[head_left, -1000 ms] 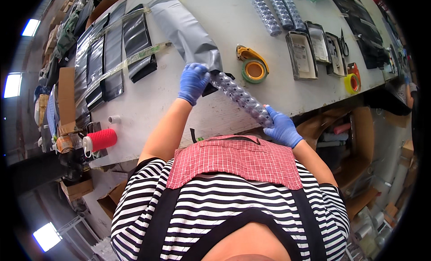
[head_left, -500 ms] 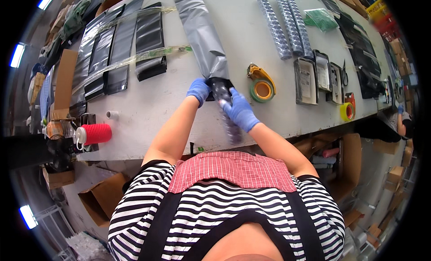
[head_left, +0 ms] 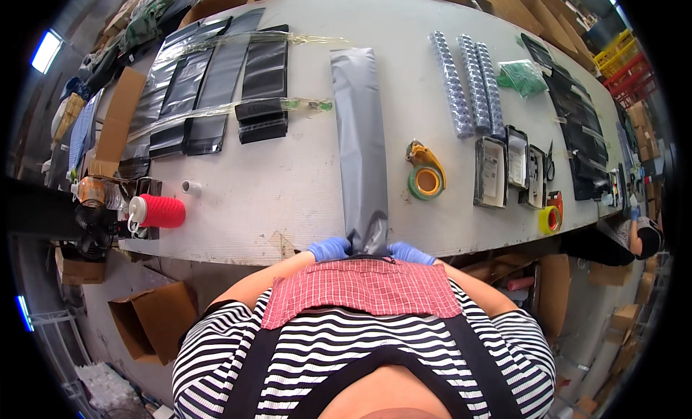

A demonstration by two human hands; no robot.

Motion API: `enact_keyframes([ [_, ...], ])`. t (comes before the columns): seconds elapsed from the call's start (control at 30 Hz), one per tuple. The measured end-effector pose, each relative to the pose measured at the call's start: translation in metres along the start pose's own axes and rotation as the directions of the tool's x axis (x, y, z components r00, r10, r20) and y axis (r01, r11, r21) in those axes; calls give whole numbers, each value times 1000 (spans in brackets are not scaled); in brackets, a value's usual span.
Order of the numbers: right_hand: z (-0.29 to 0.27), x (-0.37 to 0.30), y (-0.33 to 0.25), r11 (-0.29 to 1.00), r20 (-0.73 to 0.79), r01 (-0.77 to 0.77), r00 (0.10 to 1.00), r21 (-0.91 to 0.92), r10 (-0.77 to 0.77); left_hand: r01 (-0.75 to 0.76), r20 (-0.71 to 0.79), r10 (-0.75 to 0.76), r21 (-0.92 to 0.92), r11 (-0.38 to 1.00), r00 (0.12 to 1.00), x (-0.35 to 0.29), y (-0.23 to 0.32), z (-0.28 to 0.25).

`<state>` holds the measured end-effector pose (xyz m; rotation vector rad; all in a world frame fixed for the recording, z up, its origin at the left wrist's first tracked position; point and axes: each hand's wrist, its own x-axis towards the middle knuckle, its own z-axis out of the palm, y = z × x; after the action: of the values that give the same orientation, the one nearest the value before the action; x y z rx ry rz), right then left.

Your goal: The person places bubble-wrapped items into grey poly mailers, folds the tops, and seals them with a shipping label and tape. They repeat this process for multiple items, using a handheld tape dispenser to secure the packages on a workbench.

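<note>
A long grey plastic bag (head_left: pixel 360 130) lies lengthwise on the table, its far end flat and its near end bunched at the table's front edge. My left hand (head_left: pixel 330 248), in a blue glove, grips the left side of that near end. On the right side my gloved right hand (head_left: pixel 411 253) grips it too. The bag's mouth and part of my fingers are hidden behind the red checked apron (head_left: pixel 367 285). Right of the bag sits an orange tape dispenser (head_left: pixel 427 175) with a green-edged roll.
Bubble-wrapped rolls (head_left: pixel 470 84) and small open boxes (head_left: pixel 491 175) stand to the right, near a yellow tape roll (head_left: pixel 550 218). Stacks of black bags (head_left: pixel 263 87) lie at the left, under clear tape strips. A red bottle (head_left: pixel 162 211) sits at the front left edge.
Both hands have drawn back to the table's front edge, pulling the grey bag toward me and straightening it. The dark bubble-wrapped roll at its mouth no longer shows.
</note>
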<state>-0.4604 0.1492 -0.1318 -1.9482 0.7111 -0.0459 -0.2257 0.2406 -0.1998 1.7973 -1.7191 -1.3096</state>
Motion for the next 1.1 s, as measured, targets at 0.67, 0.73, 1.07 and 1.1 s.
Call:
enact_keyframes([
  [0.67, -306, -76, 129, 914, -828, -373, 554, -158, 83, 307, -285, -370, -243, 920, 884, 54, 12, -72],
  [0.73, -350, -95, 171, 805, -794, -550, 581, -224, 176, 338, -296, -398, -235, 911, 868, 57, 10, -69],
  [1.07, -379, -78, 209, 700, -465, -450, 865, -554, 188, 414, -285, -490, -289, 863, 824, 53, 23, -72],
  [1.1, -381, -79, 209, 717, -434, -426, 881, -552, 189, 395, -290, -476, -295, 870, 830, 53, 14, -72],
])
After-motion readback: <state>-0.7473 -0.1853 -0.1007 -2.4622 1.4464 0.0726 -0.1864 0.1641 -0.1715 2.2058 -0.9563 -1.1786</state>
